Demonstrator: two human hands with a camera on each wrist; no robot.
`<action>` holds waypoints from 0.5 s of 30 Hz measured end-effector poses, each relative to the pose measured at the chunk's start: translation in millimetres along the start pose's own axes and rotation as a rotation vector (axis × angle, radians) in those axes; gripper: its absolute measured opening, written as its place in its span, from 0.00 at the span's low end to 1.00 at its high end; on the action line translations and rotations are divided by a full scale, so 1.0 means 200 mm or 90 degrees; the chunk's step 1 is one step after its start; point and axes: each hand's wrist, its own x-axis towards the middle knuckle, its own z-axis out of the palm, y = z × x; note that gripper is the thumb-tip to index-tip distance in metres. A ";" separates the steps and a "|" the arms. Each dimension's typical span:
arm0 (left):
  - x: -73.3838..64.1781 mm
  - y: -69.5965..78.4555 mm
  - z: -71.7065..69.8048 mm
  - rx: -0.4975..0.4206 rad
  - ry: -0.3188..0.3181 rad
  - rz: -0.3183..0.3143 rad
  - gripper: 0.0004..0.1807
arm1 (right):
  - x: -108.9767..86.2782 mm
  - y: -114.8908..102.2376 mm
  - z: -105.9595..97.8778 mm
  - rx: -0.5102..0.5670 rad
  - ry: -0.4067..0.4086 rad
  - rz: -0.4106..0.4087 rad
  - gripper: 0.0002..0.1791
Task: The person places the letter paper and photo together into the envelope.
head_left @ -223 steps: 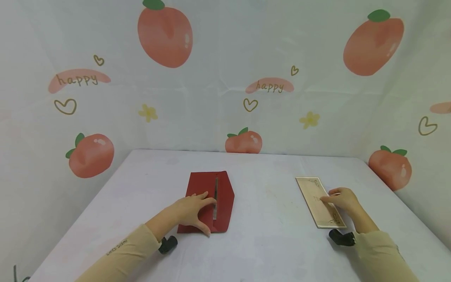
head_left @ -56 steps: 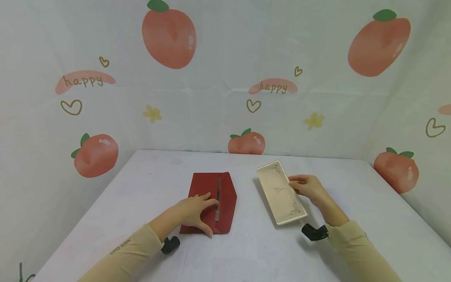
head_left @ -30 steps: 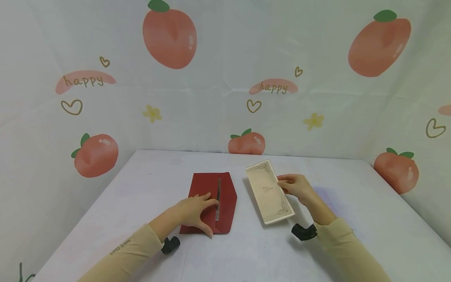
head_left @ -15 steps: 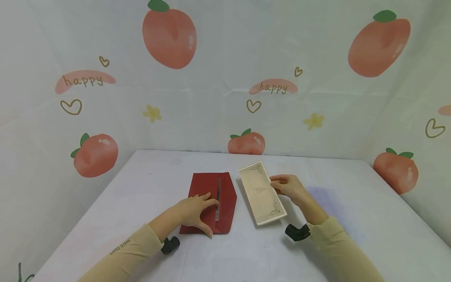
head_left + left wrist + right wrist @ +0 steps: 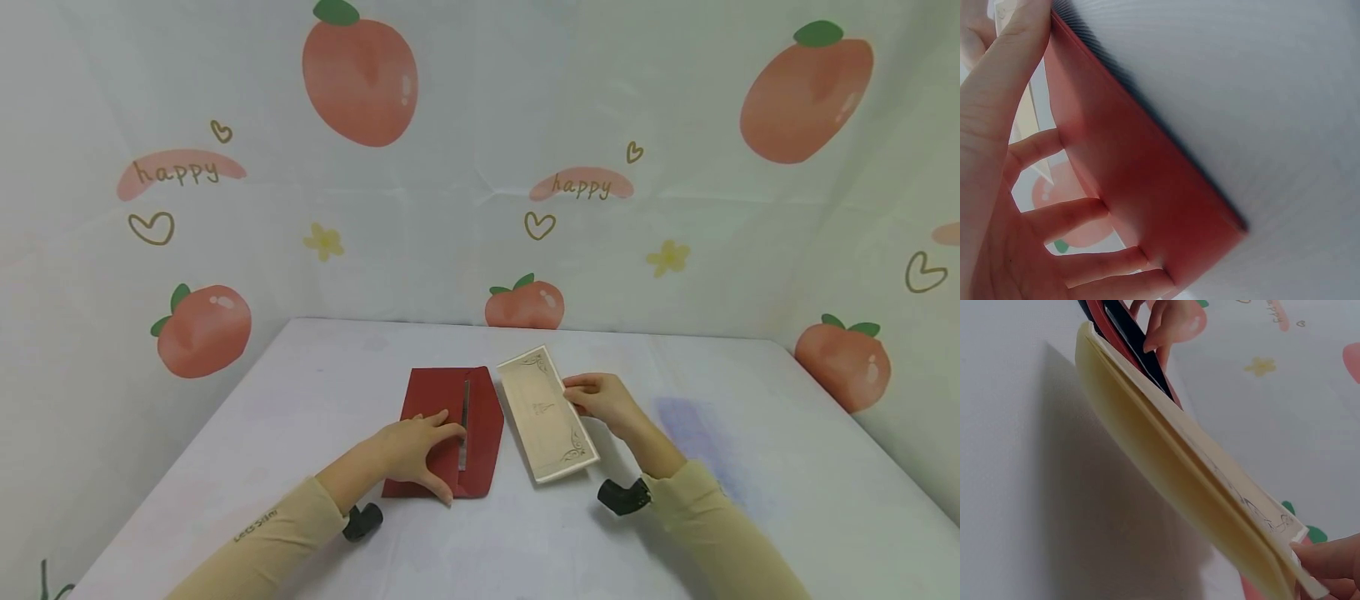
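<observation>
A red envelope [image 5: 486, 433] lies flat on the table, its pointed flap toward the right and a narrow grey-dark strip along the flap side. My left hand [image 5: 411, 448] rests on it with spread, fairly straight fingers, the thumb near the envelope's front edge. Just to the right, a cream card [image 5: 542, 408] with printed corner scrolls is held tilted above the table. My right hand [image 5: 606, 403] pinches its right edge between thumb and fingers. In the right wrist view, the folded card [image 5: 1172, 459] gapes along its lower side, near the envelope.
Black wrist-mounted devices [image 5: 625, 497] sit at both cuffs, close to the tabletop. A white table [image 5: 510, 542] carries the envelope, and a fruit-printed cloth [image 5: 450, 225] hangs behind it. A bluish-purple patch [image 5: 690, 425] shows on the table at right.
My right hand has picked the card up from the table's right side and carried it left, beside the envelope. My left hand stays on the envelope.
</observation>
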 end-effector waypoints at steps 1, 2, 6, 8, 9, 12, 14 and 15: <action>0.00 0.00 0.00 -0.001 0.000 0.000 0.47 | 0.00 0.00 0.00 0.000 -0.001 0.000 0.19; 0.00 0.00 0.00 -0.002 0.000 -0.001 0.47 | 0.00 0.00 0.01 0.000 -0.002 0.000 0.19; 0.00 0.00 0.00 -0.001 0.001 -0.001 0.47 | 0.00 -0.01 0.03 0.000 0.001 0.005 0.19; 0.00 0.01 -0.01 0.000 0.001 -0.001 0.47 | 0.00 -0.01 0.04 0.000 0.002 0.007 0.19; 0.00 0.01 0.00 0.000 0.000 -0.001 0.47 | 0.00 -0.02 0.05 -0.001 0.003 0.007 0.18; 0.00 0.00 0.00 -0.001 0.000 -0.002 0.47 | 0.01 -0.02 0.07 -0.007 0.004 0.007 0.18; 0.00 0.00 0.00 -0.001 -0.001 -0.003 0.47 | 0.01 -0.03 0.08 -0.012 0.006 0.008 0.18; 0.00 0.00 0.00 -0.001 -0.002 -0.003 0.47 | 0.01 -0.03 0.08 -0.014 0.008 0.010 0.18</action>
